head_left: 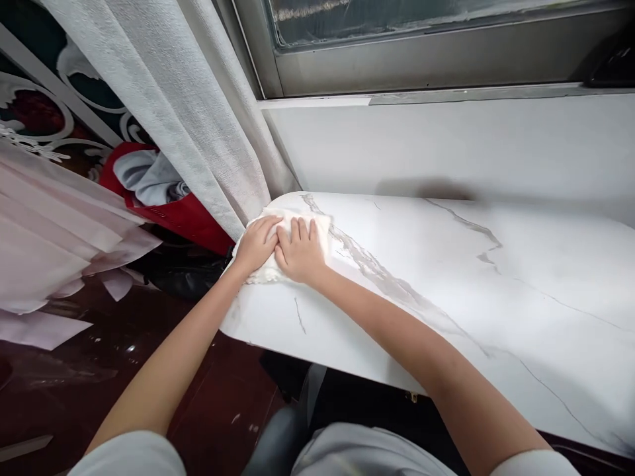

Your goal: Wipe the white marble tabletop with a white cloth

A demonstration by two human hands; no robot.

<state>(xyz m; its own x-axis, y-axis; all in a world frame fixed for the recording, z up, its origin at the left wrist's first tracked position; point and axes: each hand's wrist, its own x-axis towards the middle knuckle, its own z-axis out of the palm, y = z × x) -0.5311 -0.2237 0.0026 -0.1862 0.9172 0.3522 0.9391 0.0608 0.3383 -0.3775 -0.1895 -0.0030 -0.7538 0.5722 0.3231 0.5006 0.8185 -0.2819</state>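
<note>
Locate the white cloth (270, 272) at the rounded left end of the marble-patterned worktop (446, 284), just beside the pale curtain (213, 119). Note the grip: left hand (256, 244) and right hand (300, 252) side by side, palms down on the cloth, right fingers extended, neither hand clamped round a fold. Cannot tell the position of the left thumb: hidden.

For sound contact, judging from this pose, spread the load evenly across both palms and fingers; avoid bearing down through the fingertips alone. Smooth the wrinkled near edge before applying firm pressure. Guide both hands as one unit, to limit bunching between them. At the rounded end, ease the pressure to avoid slipping over the edge, and steer clear of the curtain folds. Work in straight, overlapping strokes, including the strip along the white wall (446, 139) below the window frame (421, 63). Refold to a fresh face on any sign of dragging.
</note>
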